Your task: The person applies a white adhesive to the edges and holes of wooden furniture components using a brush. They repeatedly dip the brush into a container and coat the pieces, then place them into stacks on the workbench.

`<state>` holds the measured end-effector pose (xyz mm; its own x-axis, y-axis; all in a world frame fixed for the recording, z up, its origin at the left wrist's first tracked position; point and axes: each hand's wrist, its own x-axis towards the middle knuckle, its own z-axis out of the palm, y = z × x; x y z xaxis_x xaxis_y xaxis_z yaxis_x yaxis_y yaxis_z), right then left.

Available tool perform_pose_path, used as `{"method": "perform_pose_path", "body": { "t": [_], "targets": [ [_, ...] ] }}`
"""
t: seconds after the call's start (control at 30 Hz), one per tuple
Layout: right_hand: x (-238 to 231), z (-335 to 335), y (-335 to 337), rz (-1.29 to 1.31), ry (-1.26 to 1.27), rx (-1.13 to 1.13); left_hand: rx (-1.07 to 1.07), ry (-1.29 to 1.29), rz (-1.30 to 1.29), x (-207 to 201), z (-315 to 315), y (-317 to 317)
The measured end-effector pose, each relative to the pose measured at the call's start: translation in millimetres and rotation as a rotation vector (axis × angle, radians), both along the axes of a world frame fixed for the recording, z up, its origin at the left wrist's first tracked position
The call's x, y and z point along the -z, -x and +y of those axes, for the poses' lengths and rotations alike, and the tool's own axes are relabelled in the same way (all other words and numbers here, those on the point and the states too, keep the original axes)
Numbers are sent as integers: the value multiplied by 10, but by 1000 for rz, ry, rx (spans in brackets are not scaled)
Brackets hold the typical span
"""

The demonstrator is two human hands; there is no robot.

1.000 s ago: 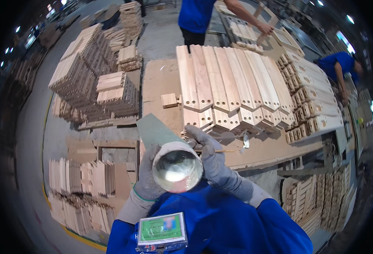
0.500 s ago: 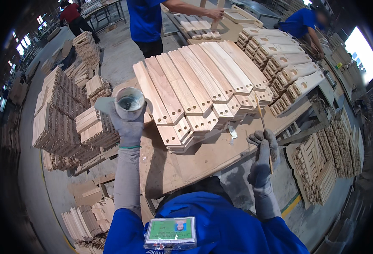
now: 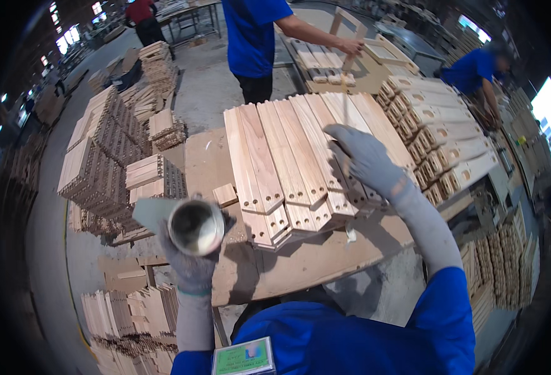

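Observation:
My gloved left hand (image 3: 189,265) is closed around a round cup (image 3: 195,226), its mouth facing up and some whitish stuff inside. A flat pale-green piece (image 3: 153,214) juts out to the left beside the cup. Over the right part of a stack of wooden slats (image 3: 282,150), my gloved right hand (image 3: 366,161) is closed on a thin stick (image 3: 345,109), whose upper part rises past the fingers. The slats lie side by side in layers, with drilled holes in their near, angled ends. My right hand hides some of those ends.
The slats rest on a worktable (image 3: 300,262). Pieces with oval cutouts (image 3: 444,134) are stacked to their right. Slat piles (image 3: 94,165) stand on the left floor. Across the table, a person in blue (image 3: 250,44) holds a wooden frame (image 3: 347,37); another person (image 3: 472,72) bends at the right.
My right hand has moved up and forward from the table's near right side to over the slats, with the stick. The cup sits lower in view, and the whole view has shifted.

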<state>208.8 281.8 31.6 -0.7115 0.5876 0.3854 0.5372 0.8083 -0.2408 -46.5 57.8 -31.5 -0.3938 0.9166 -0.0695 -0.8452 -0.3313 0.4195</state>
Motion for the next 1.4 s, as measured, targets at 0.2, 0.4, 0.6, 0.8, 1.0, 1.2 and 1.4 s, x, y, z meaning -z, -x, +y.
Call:
{"method": "perform_pose_path", "body": {
  "t": [0.2,0.4,0.6,0.8,1.0,1.2,1.4],
  "targets": [
    [319,1506,1131,-423,-144,-84,-374,348,429,163,-578,-538],
    [803,2233,1775,-425,85,-86,-550,505,482,55,-878,-1167],
    [804,2059,1658,-416,40,-110,-491,226,10,-49,-850,-1598],
    [815,1935,1433,-204,-138,-94,-238,147,14,211,-472,-1915],
    [296,1186,754,292,-150,-533,-175,106,-44,201,83,-1920],
    [-19,431,-116,448,-7,-635,-240,252,44,180,287,-1894],
    [119,220,-651,454,145,-493,-305,322,66,245,393,-1861]
  ]
}}
